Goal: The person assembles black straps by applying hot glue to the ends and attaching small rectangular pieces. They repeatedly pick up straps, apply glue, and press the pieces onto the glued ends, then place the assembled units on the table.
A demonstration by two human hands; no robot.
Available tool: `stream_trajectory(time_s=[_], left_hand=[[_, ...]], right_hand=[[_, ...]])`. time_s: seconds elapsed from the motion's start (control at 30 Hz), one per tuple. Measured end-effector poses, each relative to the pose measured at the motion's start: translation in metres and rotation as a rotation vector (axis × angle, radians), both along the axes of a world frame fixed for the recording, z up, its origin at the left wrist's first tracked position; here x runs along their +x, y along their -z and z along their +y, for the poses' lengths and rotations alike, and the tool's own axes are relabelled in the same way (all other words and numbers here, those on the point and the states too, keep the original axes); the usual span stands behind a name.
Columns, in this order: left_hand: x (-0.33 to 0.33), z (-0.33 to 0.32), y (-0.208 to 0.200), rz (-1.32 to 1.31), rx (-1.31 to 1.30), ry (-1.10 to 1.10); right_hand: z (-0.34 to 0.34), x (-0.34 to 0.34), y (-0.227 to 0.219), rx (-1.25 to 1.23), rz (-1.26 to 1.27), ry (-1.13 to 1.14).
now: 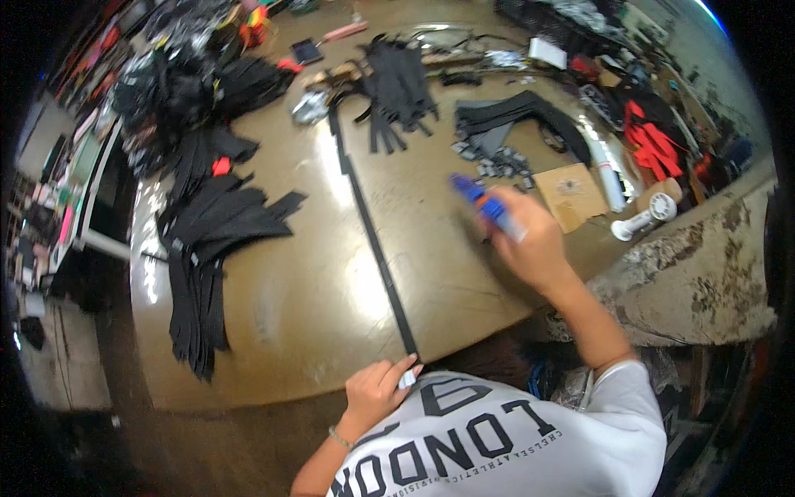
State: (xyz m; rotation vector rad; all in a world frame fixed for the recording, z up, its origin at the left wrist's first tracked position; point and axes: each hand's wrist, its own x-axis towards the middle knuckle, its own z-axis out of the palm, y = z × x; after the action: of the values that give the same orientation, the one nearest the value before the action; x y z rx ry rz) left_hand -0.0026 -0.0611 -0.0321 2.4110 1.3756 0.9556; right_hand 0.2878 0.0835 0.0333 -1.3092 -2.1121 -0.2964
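A long narrow black strap (373, 236) runs down the middle of the table to the near edge. At its near end my left hand (377, 389) is closed, thumb and fingers pinching the strap end together with a small white tag (407, 379). Above the table at the right, my right hand (530, 240) grips a blue tool with an orange band and a pale, translucent end (480, 199). It is blurred, so its exact kind is unclear. Just beyond it lie several small grey and black pieces (501, 161), next to a brown cardboard piece (571, 195).
Black strips (219, 224) lie heaped on the left, below black plastic bags (161, 99). More black strips (397, 79) sit at the far middle, and a folded dark band (522, 112) at far right. A white spool (646, 217) rests near the table's right edge.
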Motion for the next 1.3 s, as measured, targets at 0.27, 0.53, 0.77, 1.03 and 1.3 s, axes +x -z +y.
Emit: stream_trajectory(time_s=[0.27,0.53,0.77,1.03,1.3], left_hand=[[-0.001,-0.002,0.006,0.015,-0.06,-0.035],[0.0,0.0,0.005,0.033,0.006,-0.057],[0.008,0.003,-0.014,-0.152,-0.021,-0.055],[0.006,0.001,-0.011,-0.129,-0.029,-0.042],[0.0,-0.001,0.005,-0.015,-0.039,-0.044]], right_hand=[[-0.045,0.122,-0.003,-0.602,0.03,1.248],[0.144,0.126,-0.045,0.019,0.296,0.467],[0.305,0.248,0.055,-0.558,-0.092,0.873],[0.278,0.224,0.036,-0.532,0.024,0.758],[0.274,0.229,0.054,-0.37,-0.107,0.699]])
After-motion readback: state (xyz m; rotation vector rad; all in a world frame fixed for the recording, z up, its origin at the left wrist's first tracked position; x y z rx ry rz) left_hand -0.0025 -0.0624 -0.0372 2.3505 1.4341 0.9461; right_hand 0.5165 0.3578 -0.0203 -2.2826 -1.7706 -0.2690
